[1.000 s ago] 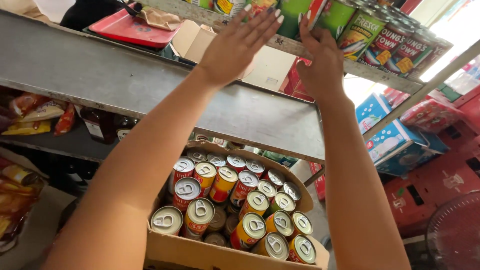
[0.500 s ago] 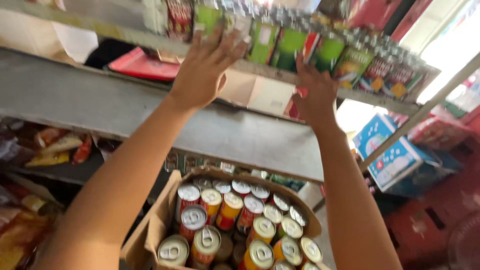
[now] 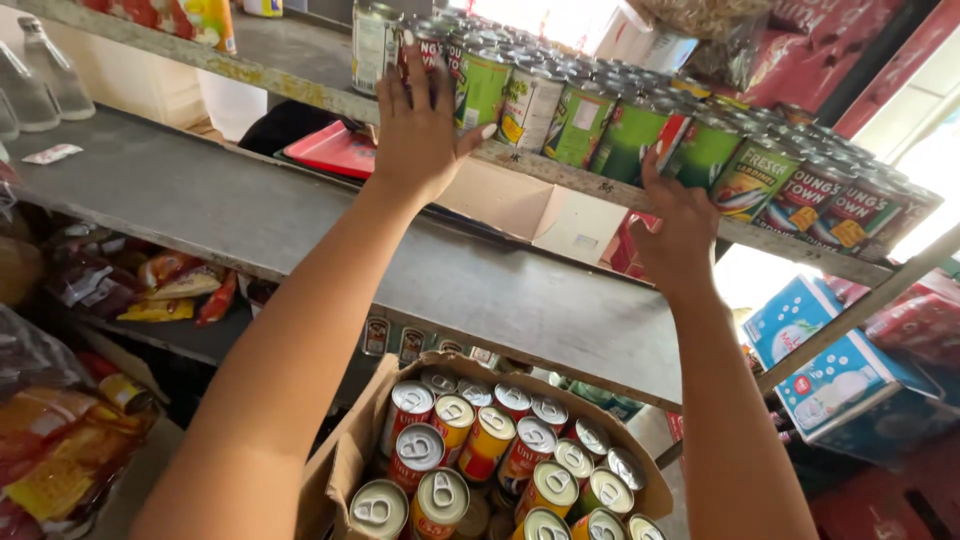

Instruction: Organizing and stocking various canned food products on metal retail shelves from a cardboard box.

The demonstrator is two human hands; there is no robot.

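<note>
- My left hand [image 3: 420, 130] is raised to the top shelf [image 3: 300, 88], fingers spread and flat against the fronts of the green cans [image 3: 560, 115] near the shelf's left end; it is pressing them, not gripping one.
- My right hand [image 3: 680, 225] is at the front edge of the same shelf further right, fingers curled up against a can [image 3: 700, 150] there. I cannot tell whether it is closed on it or only touching.
- The cans stand in tight rows along the front edge of the top shelf, some right at the lip.
- Below my arms an open box [image 3: 345, 460] holds more cans [image 3: 480, 450] standing upright, under the front edge of the grey middle shelf [image 3: 300, 230].
- Risk: the front row sits so close to the lip that an uneven push from either hand could tip a can forward, and it would likely drop onto the box below.
- Risk: the rows are packed, so shoving one can may knock its neighbours askew.
</note>
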